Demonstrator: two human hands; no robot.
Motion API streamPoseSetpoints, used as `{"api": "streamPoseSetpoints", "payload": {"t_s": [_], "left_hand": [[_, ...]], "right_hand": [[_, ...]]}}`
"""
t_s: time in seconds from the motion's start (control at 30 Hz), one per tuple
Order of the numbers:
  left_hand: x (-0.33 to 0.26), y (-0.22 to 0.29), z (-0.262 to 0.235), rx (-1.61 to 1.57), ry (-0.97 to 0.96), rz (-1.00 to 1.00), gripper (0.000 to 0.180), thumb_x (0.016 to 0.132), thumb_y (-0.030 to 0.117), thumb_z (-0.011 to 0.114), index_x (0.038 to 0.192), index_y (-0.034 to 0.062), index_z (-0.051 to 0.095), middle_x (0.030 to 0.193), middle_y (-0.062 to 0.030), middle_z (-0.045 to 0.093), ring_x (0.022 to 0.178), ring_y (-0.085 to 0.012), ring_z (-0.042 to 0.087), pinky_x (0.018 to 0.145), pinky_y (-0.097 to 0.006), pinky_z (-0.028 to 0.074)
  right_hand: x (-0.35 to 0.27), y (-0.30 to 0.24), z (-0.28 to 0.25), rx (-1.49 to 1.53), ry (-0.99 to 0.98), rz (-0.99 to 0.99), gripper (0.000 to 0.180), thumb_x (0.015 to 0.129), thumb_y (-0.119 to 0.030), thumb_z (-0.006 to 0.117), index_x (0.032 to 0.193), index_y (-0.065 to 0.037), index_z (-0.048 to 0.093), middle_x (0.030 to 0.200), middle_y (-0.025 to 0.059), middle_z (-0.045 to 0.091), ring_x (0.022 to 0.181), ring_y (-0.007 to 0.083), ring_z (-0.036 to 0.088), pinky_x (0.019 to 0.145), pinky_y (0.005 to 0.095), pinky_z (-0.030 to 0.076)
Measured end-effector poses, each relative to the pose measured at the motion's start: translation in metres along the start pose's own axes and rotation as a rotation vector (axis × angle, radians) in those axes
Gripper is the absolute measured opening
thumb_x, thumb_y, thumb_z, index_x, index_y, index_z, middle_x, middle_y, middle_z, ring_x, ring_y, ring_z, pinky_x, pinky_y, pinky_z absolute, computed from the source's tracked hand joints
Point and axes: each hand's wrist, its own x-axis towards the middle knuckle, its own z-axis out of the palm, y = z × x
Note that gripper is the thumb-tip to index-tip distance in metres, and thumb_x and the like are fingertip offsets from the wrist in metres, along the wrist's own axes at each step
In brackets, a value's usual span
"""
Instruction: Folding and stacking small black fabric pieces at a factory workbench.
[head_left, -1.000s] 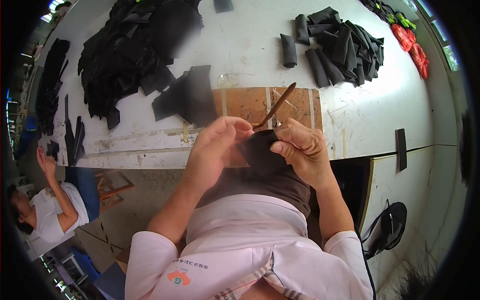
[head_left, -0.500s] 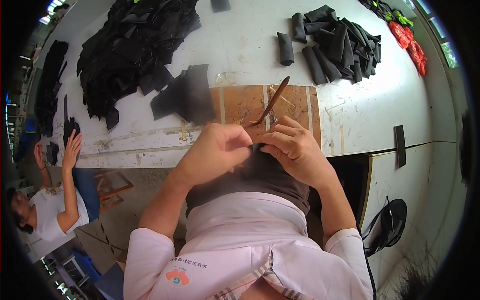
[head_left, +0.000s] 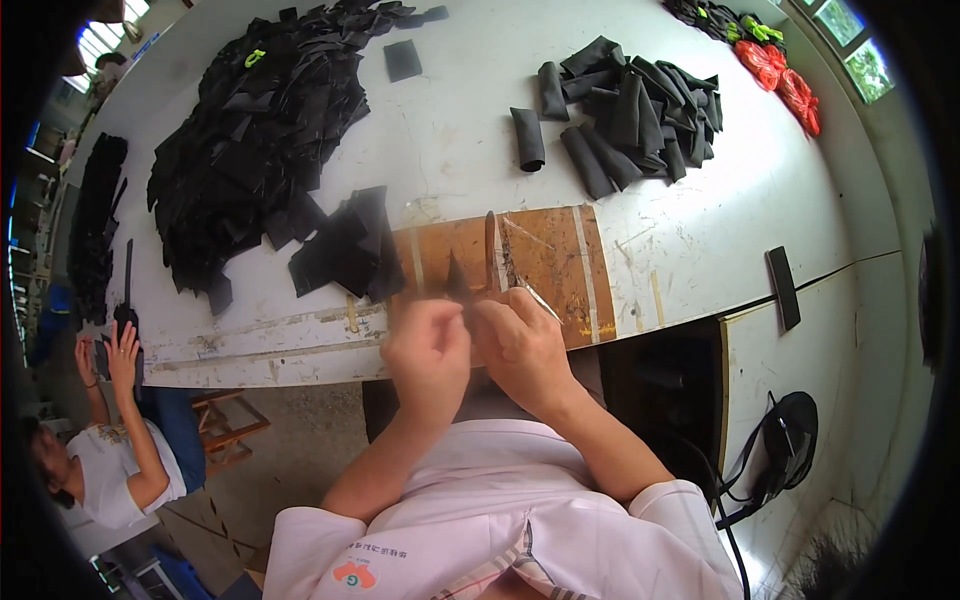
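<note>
Black fabric heap [head_left: 250, 130] upper left, rolled pieces [head_left: 630, 110] upper right on desk [head_left: 450, 130]. Both hands centre frame, over brown board [head_left: 545, 265]: left hand [head_left: 428, 350] and right hand [head_left: 522, 345] fingers pinching small black piece [head_left: 457, 278]; thin tool [head_left: 490, 250] beside.

- Black fabric pieces [head_left: 255, 150] are heaped toward the white worktop [head_left: 450, 130]'s far left.
- Black rolls [head_left: 640, 105] are piled farther right.
- A brown board [head_left: 545, 255] is set at the near edge.
- Red bundles [head_left: 780, 85] are seen at the far right corner.
</note>
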Motion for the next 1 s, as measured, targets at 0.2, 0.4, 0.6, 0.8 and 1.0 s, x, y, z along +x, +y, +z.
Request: {"api": "streamPoseSetpoints", "payload": {"t_s": [0.2, 0.4, 0.6, 0.8, 1.0], "left_hand": [[0.025, 0.003, -0.015, -0.833, -0.328, -0.733, 0.019, 0.070, -0.006, 0.058, 0.085, 0.0024, 0.052, 0.066, -0.0054, 0.055, 0.042, -0.0033, 0.038, 0.034, -0.016, 0.026], [0.013, 0.006, -0.011, -0.447, -0.370, -0.219, 0.025, 0.078, 0.006, 0.063, 0.097, -0.0040, 0.051, 0.073, -0.0046, 0.056, 0.060, -0.0055, 0.052, 0.056, -0.018, 0.045], [0.001, -0.010, 0.006, -0.215, -0.211, -0.126, 0.008, 0.082, 0.003, 0.059, 0.087, -0.0023, 0.055, 0.072, -0.0027, 0.058, 0.060, -0.0045, 0.052, 0.055, -0.017, 0.044], [-0.008, -0.014, 0.018, -0.095, 0.097, 0.050, 0.008, 0.082, -0.002, 0.056, 0.090, -0.0019, 0.054, 0.075, -0.0010, 0.057, 0.061, -0.0041, 0.051, 0.054, -0.017, 0.044], [0.020, -0.009, -0.010, -1.112, -0.374, -0.738, 0.019, 0.081, 0.002, 0.054, 0.100, -0.0011, 0.049, 0.078, -0.0072, 0.055, 0.039, -0.0044, 0.031, 0.037, -0.016, 0.025]], "right_hand": [[0.007, 0.010, -0.009, 0.201, 0.039, 0.247, 0.015, 0.066, 0.001, 0.061, 0.081, 0.000, 0.060, 0.069, 0.0100, 0.055, 0.057, 0.0213, 0.058, 0.051, 0.0288, 0.047], [0.006, 0.002, -0.016, 0.289, 0.055, 0.316, 0.013, 0.066, 0.000, 0.061, 0.079, -0.001, 0.061, 0.066, 0.0092, 0.059, 0.056, 0.0174, 0.058, 0.051, 0.0256, 0.046], [-0.001, 0.001, -0.004, 0.140, 0.097, 0.174, 0.012, 0.068, -0.002, 0.062, 0.079, -0.003, 0.057, 0.067, 0.0095, 0.056, 0.056, 0.0247, 0.058, 0.049, 0.0319, 0.046], [0.000, 0.001, 0.004, -0.103, 0.023, 0.110, 0.010, 0.068, -0.007, 0.058, 0.073, -0.005, 0.049, 0.069, 0.0087, 0.048, 0.061, 0.0254, 0.055, 0.048, 0.0347, 0.045], [-0.001, 0.008, 0.003, 0.022, 0.055, 0.239, 0.014, 0.066, -0.004, 0.059, 0.080, -0.005, 0.055, 0.074, 0.0093, 0.050, 0.063, 0.0276, 0.055, 0.054, 0.0345, 0.046]]}}
